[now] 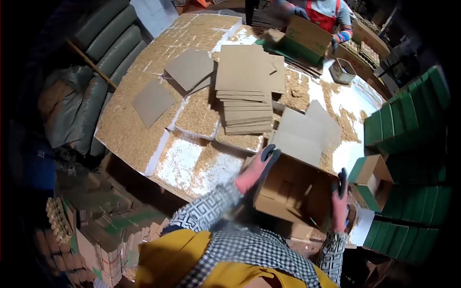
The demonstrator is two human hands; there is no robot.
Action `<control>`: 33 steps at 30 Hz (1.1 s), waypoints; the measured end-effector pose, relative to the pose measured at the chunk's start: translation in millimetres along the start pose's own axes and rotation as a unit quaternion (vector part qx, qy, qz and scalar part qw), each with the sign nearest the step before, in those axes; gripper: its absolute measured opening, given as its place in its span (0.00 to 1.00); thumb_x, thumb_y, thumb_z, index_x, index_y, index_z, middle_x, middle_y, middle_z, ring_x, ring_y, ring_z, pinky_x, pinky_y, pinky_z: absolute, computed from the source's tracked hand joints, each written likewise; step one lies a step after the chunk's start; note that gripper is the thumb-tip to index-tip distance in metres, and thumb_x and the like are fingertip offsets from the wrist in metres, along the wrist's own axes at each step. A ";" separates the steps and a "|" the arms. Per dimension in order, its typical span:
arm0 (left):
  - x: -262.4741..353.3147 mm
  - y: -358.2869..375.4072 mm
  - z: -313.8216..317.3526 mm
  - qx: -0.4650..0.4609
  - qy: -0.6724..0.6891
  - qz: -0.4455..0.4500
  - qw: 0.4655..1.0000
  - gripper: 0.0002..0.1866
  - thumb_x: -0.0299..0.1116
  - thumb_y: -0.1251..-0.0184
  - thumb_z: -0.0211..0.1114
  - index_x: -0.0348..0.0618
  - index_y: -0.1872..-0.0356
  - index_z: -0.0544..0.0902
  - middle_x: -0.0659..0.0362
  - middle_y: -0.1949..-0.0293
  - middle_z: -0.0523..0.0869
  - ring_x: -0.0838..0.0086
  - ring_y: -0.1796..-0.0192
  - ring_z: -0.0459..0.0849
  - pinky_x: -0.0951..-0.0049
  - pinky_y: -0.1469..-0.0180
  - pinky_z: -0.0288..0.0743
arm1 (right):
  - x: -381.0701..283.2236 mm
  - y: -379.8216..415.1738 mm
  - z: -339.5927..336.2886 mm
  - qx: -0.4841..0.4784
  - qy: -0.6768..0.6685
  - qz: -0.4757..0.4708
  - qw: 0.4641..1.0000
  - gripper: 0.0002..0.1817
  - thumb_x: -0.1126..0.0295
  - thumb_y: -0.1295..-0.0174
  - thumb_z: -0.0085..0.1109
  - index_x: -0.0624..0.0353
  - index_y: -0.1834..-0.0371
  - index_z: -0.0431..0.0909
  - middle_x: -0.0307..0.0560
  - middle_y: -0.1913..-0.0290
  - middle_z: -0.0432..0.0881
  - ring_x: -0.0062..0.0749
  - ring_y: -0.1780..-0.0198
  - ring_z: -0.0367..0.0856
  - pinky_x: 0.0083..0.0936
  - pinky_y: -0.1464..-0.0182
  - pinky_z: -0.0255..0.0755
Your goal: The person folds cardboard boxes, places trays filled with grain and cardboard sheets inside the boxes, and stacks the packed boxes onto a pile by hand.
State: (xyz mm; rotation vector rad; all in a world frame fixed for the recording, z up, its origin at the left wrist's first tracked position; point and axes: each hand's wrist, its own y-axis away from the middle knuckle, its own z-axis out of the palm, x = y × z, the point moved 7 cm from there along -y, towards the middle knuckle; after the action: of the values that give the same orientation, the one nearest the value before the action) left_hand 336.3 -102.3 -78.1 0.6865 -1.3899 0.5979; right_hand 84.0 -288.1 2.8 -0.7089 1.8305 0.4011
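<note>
An open brown cardboard box (288,192) stands in front of my body, its inside facing up. My left hand (254,170), in a pink glove with dark fingertips, grips its upper left edge. Along the right wall lies my right hand (339,204) in the same kind of glove, its fingers pointing away from me and pressed to the side. Grey-brown cardboard sheets (298,132) lie just beyond the box's far edge. Left of them rises a stack of cardboard sheets (242,72). The box's underside is hidden.
The table (156,153) carries a loose tan, sawdust-like material (139,79). More cardboard sheets (153,102) lie on it. Green boxes (403,113) are stacked at right, near a small open box (372,180). Across the table, a person in a red apron (321,17) stands by another box (305,38).
</note>
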 end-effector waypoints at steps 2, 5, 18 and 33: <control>-55.0 6.5 -86.9 0.203 -0.130 -0.015 0.970 0.26 0.35 0.34 0.61 0.39 0.37 0.70 0.46 0.51 0.81 0.62 0.47 0.78 0.66 0.43 0.70 | 5.7 11.9 25.0 -0.034 0.414 -0.018 0.909 0.50 0.66 0.52 0.70 0.58 0.25 0.51 0.65 0.25 0.43 0.62 0.27 0.52 0.41 0.30 0.57; -139.4 14.8 -241.2 0.437 -0.411 -0.168 0.782 0.33 0.48 0.32 0.55 0.36 0.33 0.62 0.38 0.46 0.75 0.50 0.43 0.75 0.55 0.47 0.72 | -1.1 -9.1 38.6 0.012 0.466 0.000 0.885 0.53 0.58 0.54 0.73 0.56 0.25 0.50 0.69 0.27 0.47 0.64 0.28 0.53 0.44 0.32 0.59; -43.5 -22.7 -274.8 0.581 0.328 0.020 0.745 0.21 0.34 0.46 0.70 0.36 0.52 0.78 0.55 0.55 0.81 0.65 0.58 0.79 0.64 0.54 0.74 | 2.9 -5.7 33.9 -0.006 0.465 0.011 0.885 0.54 0.49 0.52 0.70 0.53 0.25 0.49 0.68 0.27 0.47 0.67 0.35 0.62 0.50 0.39 0.65; 16.6 105.5 -47.1 0.134 0.308 -0.036 0.941 0.31 0.36 0.38 0.63 0.37 0.35 0.67 0.56 0.52 0.79 0.69 0.55 0.79 0.70 0.48 0.75 | -1.8 -18.0 25.6 -0.106 -0.542 0.020 0.833 0.40 0.41 0.34 0.46 0.62 0.29 0.59 0.48 0.39 0.74 0.34 0.42 0.75 0.31 0.41 0.70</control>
State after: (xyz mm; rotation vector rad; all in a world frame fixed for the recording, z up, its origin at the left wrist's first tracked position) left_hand 291.9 3.3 -55.2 0.6822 -0.7032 0.8657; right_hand 114.6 -286.6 -3.7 -0.4208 0.7154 0.8373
